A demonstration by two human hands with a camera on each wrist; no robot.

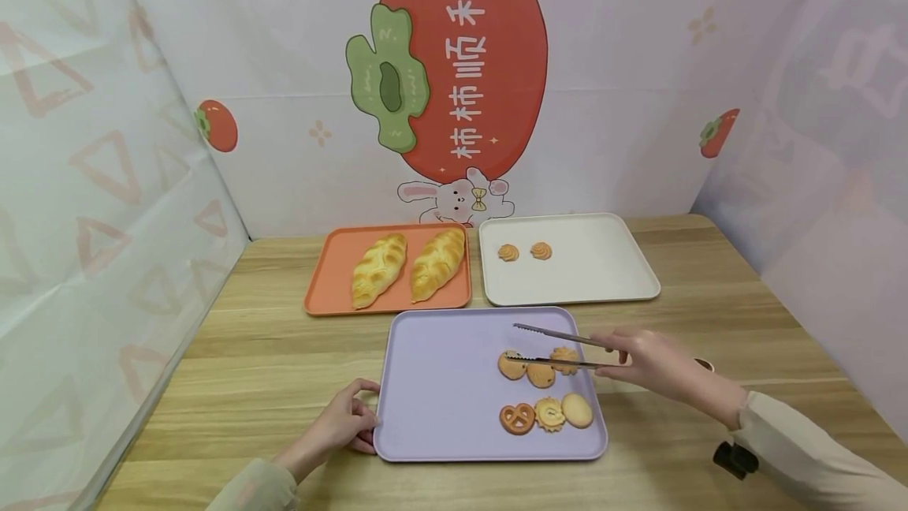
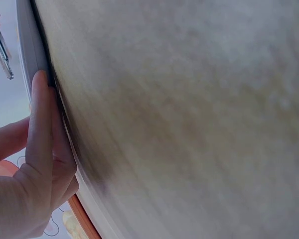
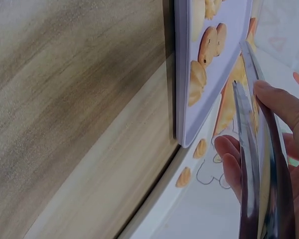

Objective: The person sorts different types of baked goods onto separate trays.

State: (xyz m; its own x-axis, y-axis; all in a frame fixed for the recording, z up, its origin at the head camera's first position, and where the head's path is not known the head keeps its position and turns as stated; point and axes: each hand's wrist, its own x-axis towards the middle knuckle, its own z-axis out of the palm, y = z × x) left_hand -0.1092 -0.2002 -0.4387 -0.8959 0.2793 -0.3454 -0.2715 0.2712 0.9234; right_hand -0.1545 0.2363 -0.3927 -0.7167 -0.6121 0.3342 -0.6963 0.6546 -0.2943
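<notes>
Beyond curled fingers of our right hand (image 1: 647, 363), gripped tongs (image 1: 560, 335) spread over purple tray (image 1: 440, 385) and cookies (image 1: 541, 375); contact we cannot tell. Left hand (image 1: 344, 419), fingers loosely bent, touches tray edge beside fingertips.

A lavender tray (image 1: 447, 385) lies flat at lower centre of the frame. Two rows of three biscuits (image 1: 541, 374) sit on its right part, the lower row a brown pretzel (image 1: 517, 419), a scalloped biscuit (image 1: 549, 415) and a smooth pale round (image 1: 578, 411). Silvery tongs (image 1: 558, 334), serrated tips apart, reach leftward over the tray.
</notes>
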